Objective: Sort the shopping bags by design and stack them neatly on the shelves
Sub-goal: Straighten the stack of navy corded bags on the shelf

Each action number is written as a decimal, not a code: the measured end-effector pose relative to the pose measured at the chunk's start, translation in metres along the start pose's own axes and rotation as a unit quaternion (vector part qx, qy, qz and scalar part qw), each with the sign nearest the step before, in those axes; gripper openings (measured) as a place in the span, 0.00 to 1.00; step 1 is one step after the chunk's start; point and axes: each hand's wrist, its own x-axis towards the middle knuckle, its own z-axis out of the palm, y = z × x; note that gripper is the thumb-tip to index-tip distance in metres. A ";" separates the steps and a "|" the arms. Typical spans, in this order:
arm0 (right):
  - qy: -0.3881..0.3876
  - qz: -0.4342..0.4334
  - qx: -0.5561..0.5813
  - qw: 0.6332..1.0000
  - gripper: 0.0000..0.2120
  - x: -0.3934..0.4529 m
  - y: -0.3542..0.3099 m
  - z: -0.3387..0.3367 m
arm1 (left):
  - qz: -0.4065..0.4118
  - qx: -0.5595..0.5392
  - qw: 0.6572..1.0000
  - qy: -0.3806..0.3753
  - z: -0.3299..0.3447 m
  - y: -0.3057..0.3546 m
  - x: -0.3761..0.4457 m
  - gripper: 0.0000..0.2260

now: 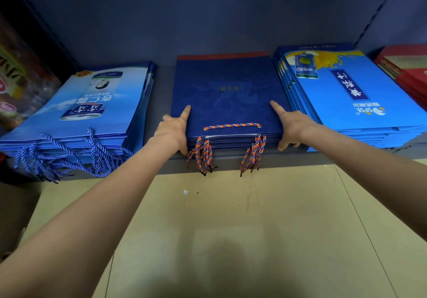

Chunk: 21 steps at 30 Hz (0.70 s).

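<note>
A stack of dark blue shopping bags [227,94] with a red far edge and multicoloured rope handles lies flat in the middle of the grey shelf [161,82]. My left hand [172,131] grips its left front corner, index finger on top and thumb at the front edge. At the right front corner my right hand [290,128] holds it the same way. To the left is a stack of light blue bags [76,112] with blue rope handles hanging over the shelf edge. A stack of bright blue bags [351,94] with a yellow splash print sits to the right.
Red bags or boxes [409,71] lie at the far right of the shelf. Packaged goods in clear wrap [16,85] stand at the far left. Below the shelf edge is a beige tiled floor [231,228]. Narrow gaps separate the three blue stacks.
</note>
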 end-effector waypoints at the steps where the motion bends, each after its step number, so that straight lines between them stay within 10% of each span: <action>1: -0.010 0.005 0.005 1.000 0.59 0.001 -0.002 -0.001 | -0.009 0.007 1.000 -0.007 0.002 0.002 0.002 0.54; 21: 0.002 0.025 -0.024 0.999 0.62 0.004 -0.003 0.010 | 0.010 0.151 0.988 -0.030 0.000 0.009 0.010 0.57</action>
